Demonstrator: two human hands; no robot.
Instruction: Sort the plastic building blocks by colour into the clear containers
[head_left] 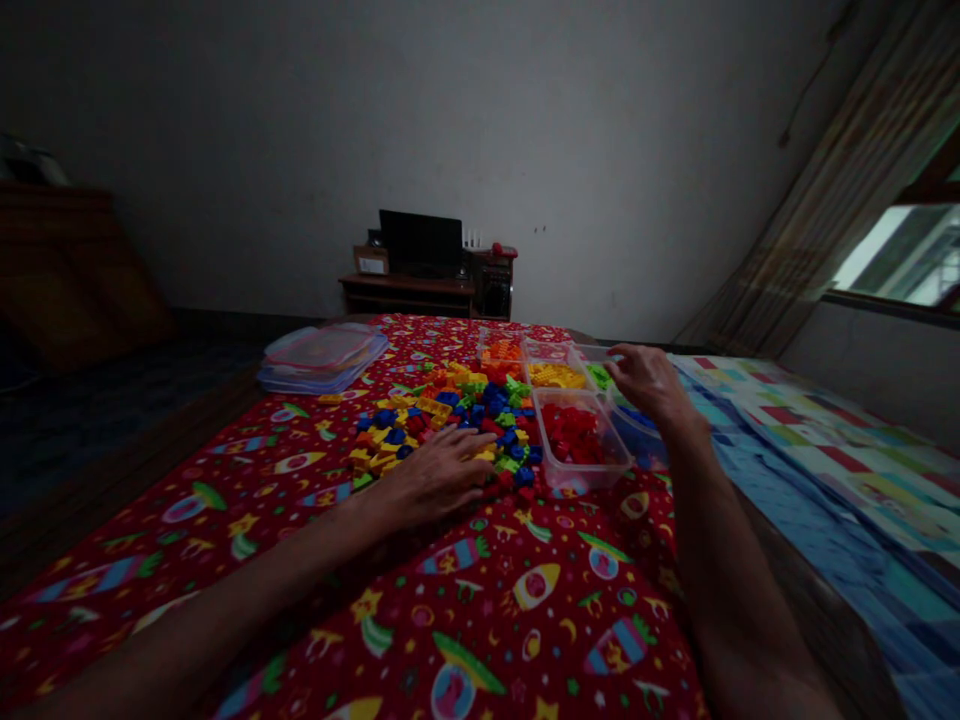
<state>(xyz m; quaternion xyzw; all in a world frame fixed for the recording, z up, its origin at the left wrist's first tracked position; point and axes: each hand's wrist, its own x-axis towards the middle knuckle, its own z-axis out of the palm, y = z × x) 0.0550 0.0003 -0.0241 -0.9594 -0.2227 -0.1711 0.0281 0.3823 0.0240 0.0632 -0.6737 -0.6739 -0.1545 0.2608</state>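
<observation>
My left hand point(444, 472) lies palm down over the near edge of a loose pile of plastic building blocks point(495, 398) in red, yellow, blue, green and orange. Its fingers are stretched out and slightly apart, touching the blocks. My right hand point(646, 382) is raised over the clear boxes on the right, beside the green blocks point(600, 376). Its fingers are bent in a pinch, and whatever they hold, if anything, cannot be made out. Red blocks point(574, 432) fill the nearest box. Yellow blocks point(556, 375) and orange blocks point(501, 352) sit in boxes behind; a blue box point(643, 436) is partly hidden by my right hand.
Stacked clear lids point(324, 356) lie at the table's far left, near a single yellow block point(330, 399). A red patterned cloth point(480, 600) covers the table. To the right is a bed with a blue cover point(795, 500). A monitor point(421, 242) stands on a desk behind.
</observation>
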